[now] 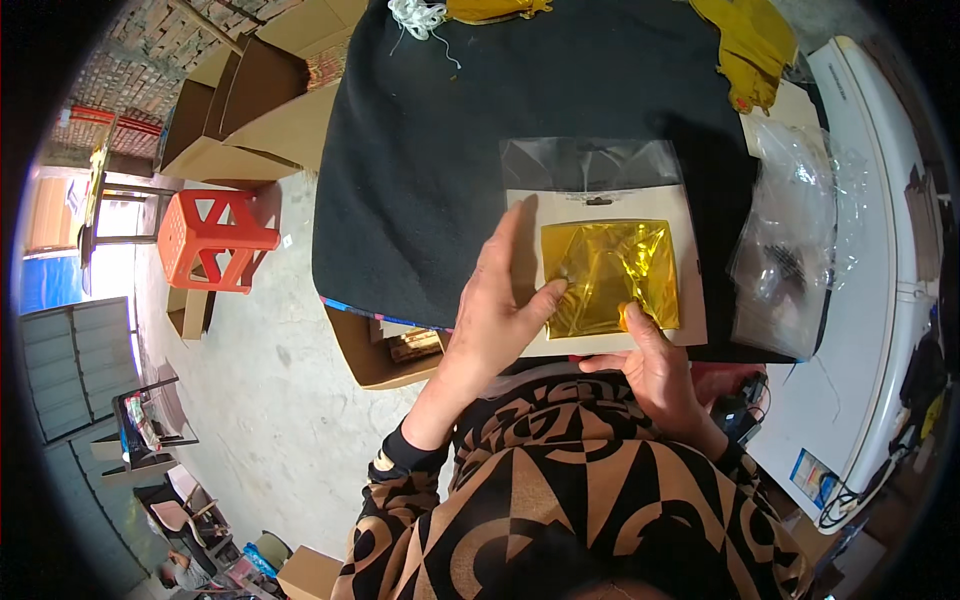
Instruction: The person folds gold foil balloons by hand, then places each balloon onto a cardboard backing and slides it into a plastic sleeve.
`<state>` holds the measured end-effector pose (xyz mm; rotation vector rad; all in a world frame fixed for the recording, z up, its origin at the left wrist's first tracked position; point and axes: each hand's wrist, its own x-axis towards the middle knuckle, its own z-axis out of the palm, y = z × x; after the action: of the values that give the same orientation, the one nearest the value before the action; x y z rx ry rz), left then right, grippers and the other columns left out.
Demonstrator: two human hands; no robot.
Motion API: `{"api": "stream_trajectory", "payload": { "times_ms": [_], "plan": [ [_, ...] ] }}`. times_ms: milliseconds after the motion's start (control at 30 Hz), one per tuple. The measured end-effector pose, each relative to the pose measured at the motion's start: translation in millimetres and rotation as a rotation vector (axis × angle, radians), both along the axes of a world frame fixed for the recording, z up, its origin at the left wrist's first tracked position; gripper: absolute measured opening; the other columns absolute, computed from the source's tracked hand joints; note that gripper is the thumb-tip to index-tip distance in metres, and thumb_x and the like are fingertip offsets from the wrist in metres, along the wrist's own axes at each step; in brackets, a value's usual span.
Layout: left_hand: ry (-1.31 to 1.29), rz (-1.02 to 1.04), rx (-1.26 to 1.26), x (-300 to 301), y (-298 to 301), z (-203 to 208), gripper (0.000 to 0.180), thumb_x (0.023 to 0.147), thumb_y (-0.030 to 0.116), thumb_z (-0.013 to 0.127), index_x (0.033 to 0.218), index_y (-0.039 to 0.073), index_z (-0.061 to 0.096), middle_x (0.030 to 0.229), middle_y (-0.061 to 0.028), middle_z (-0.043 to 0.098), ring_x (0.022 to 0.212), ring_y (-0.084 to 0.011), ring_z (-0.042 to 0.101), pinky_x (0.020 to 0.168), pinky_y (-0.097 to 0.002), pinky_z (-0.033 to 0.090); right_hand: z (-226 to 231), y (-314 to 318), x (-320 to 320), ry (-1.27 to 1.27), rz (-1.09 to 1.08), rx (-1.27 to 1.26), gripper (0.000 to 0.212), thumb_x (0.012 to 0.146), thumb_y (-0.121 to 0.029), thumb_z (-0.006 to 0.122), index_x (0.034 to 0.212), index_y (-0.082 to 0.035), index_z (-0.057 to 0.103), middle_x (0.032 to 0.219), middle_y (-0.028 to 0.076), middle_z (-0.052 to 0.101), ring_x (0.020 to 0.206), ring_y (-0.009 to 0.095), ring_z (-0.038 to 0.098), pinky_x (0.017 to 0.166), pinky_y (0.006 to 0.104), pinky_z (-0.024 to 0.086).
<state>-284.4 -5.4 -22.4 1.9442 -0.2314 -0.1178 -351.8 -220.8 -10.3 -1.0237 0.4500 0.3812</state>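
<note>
Gold foil packet (612, 275) on a pale card (690, 290), handled with both hands at the near side of a cloth-covered table.
The packet is laid flat on the card, and a clear plastic flap (640, 162) is seen past the card's far edge. The left hand (500, 310) is spread open, thumb touching the packet's left edge, fingers stretched along the card's left side. The right hand (655, 370) is placed at the near edge, thumb on the packet's near right part; whether the card is pinched from below cannot be told. All is rested on black cloth (420, 180). Clear plastic bags (780, 270) are stacked to the right, mustard-yellow cloth (750, 50) is left beyond them, white string (417, 15) is bunched at the far left.
</note>
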Motion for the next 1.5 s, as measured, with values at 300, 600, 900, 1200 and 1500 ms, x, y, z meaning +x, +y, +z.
{"api": "stream_trajectory", "payload": {
  "times_ms": [300,600,900,1200,1500],
  "plan": [
    [-0.341,-0.030,0.509,2.1,-1.6,3.6,0.071,0.090,0.029,0.087,0.154,0.013,0.059,0.158,-0.0195,0.049,0.145,-0.0396,0.044,0.118,-0.0530,0.037,4.9,2.5,-0.4,0.046,-0.005,0.000,0.054,0.117,-0.035,0.049,0.162,-0.006,0.038,0.143,0.018,0.066,0.116,0.036,0.075,0.086,0.0477,0.068],
    [-0.424,-0.128,0.578,4.3,3.1,-11.4,0.047,0.100,0.038,0.077,0.141,0.017,0.074,0.157,-0.0098,0.058,0.151,-0.0377,0.044,0.119,-0.0532,0.034,-3.3,-1.2,-3.5,0.085,0.034,0.007,0.054,0.117,-0.039,0.050,0.159,-0.005,0.044,0.147,0.017,0.064,0.118,0.034,0.074,0.087,0.0445,0.068],
    [-0.468,-0.195,0.639,9.7,9.2,-13.0,0.048,0.104,0.048,0.068,0.142,0.018,0.074,0.155,-0.0087,0.058,0.150,-0.0374,0.044,0.119,-0.0543,0.034,8.0,3.8,1.2,0.101,-0.016,-0.115,0.062,0.114,-0.039,0.055,0.162,-0.004,0.038,0.143,0.018,0.065,0.117,0.034,0.075,0.084,0.0461,0.068],
    [-0.472,-0.305,0.622,22.6,16.4,-3.9,0.044,0.099,0.018,0.068,0.143,0.019,0.074,0.152,-0.0081,0.061,0.145,-0.0372,0.047,0.119,-0.0539,0.035,7.6,-23.9,-21.7,0.239,0.069,-0.149,0.057,0.118,-0.039,0.046,0.141,0.013,0.051,0.115,0.028,0.074,0.100,0.036,0.080,0.084,0.0421,0.067],
    [-0.556,-0.371,0.643,31.4,25.2,-5.6,0.053,0.087,0.013,0.075,0.140,0.016,0.075,0.147,-0.0070,0.060,0.140,-0.0330,0.049,0.115,-0.0496,0.037,28.1,-51.5,-40.2,-0.321,0.589,-0.765,0.021,0.099,-0.007,0.075,0.119,0.000,0.075,0.106,0.016,0.076,0.089,0.024,0.074,0.076,0.0325,0.057]
  ]
}}
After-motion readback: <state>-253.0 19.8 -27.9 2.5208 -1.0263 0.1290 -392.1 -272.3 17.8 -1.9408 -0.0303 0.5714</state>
